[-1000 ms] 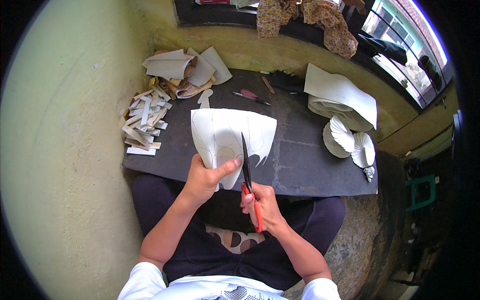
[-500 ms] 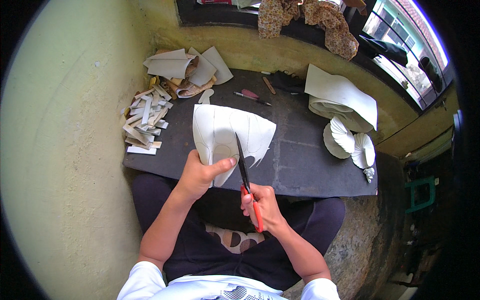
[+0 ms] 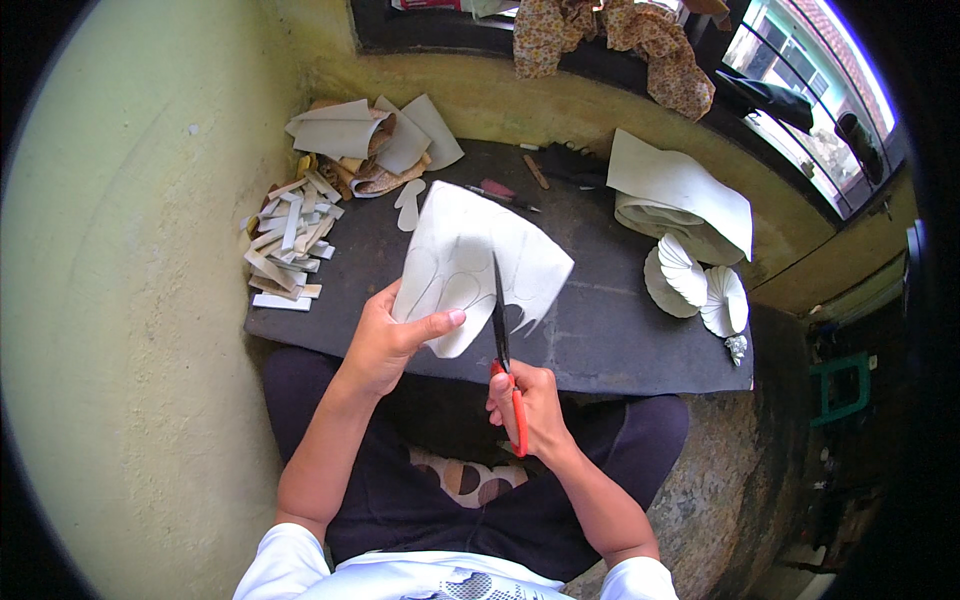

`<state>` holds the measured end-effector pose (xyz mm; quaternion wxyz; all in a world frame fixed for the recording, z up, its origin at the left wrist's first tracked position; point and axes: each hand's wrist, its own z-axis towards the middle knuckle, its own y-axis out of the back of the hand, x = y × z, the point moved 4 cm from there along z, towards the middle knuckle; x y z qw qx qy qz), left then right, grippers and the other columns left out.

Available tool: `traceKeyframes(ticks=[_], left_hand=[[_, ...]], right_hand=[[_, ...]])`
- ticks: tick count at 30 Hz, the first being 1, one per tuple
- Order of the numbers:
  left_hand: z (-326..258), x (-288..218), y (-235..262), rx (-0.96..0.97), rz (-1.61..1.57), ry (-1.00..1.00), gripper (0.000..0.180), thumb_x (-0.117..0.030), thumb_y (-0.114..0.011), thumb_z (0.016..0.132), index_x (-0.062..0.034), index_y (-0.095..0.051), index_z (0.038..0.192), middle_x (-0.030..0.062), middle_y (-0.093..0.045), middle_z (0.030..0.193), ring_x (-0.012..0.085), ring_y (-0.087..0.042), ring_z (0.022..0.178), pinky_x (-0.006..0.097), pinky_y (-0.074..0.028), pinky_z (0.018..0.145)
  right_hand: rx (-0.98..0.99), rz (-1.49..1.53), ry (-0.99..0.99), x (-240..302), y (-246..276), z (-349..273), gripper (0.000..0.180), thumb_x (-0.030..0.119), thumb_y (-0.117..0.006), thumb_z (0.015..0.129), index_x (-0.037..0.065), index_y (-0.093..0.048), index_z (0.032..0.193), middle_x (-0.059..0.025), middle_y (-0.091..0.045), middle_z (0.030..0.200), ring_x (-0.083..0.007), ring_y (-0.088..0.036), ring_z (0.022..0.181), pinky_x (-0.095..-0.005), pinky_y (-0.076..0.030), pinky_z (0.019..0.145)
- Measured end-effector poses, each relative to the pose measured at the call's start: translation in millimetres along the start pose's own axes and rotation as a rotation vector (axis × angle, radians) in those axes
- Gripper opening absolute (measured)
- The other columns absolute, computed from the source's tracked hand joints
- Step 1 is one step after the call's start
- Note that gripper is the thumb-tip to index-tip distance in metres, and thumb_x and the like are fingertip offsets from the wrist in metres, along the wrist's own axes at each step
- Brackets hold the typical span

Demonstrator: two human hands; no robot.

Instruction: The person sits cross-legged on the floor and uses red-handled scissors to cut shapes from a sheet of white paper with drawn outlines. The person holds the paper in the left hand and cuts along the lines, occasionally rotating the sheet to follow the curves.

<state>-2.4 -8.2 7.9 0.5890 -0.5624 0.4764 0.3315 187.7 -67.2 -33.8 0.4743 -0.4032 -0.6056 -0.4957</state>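
Observation:
My left hand (image 3: 392,338) grips the lower left part of a white sheet (image 3: 455,225), thumb on top. Curved outlines are drawn on the sheet, and its lower right edge is cut into jagged points. My right hand (image 3: 532,408) is closed round the red handles of a pair of scissors (image 3: 503,325). Their dark blades point away from me and lie against the sheet, near the cut edge. Whether the blades are parted is hard to make out. A small white cut-out piece (image 3: 408,205) lies on the dark table, just left of the sheet.
On the dark table (image 3: 600,350), a heap of pale strips (image 3: 290,235) lies at left, with stacked sheets (image 3: 345,135) behind. A pen (image 3: 515,203) lies beyond the held sheet. At right are a folded white sheet (image 3: 680,190) and white shell-shaped pieces (image 3: 685,275). A wall (image 3: 140,300) rises at left.
The white sheet has turned clockwise and shifted slightly right and away from me. The scissors moved a little right and away with it. Both hands keep their grip.

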Motion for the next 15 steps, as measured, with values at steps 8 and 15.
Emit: traceKeyframes(ticks=[8, 15], left_hand=[[5, 28, -20, -0.105, -0.52, -0.039, 0.041, -0.004, -0.071, 0.093, -0.0004, -0.056, 0.131, 0.013, -0.065, 0.124, 0.0204, -0.064, 0.117, 0.034, -0.053, 0.104], [0, 49, -43, -0.222, -0.581, -0.028, 0.045, -0.019, -0.066, 0.1, -0.0102, -0.05, 0.141, 0.0074, -0.06, 0.134, 0.0209, -0.061, 0.121, 0.036, -0.056, 0.101]], right_hand=[[-0.069, -0.01, -0.008, -3, -2, 1, 0.073, 0.069, -0.047, 0.098, 0.0, -0.058, 0.079, -0.0072, -0.062, 0.065, -0.0124, -0.064, 0.055, -0.0265, -0.051, 0.051], [-0.077, -0.011, -0.042, -12, -9, 1, 0.072, 0.069, -0.049, 0.097, -0.001, -0.06, 0.083, -0.0086, -0.063, 0.065, -0.0138, -0.065, 0.055, -0.0272, -0.052, 0.051]])
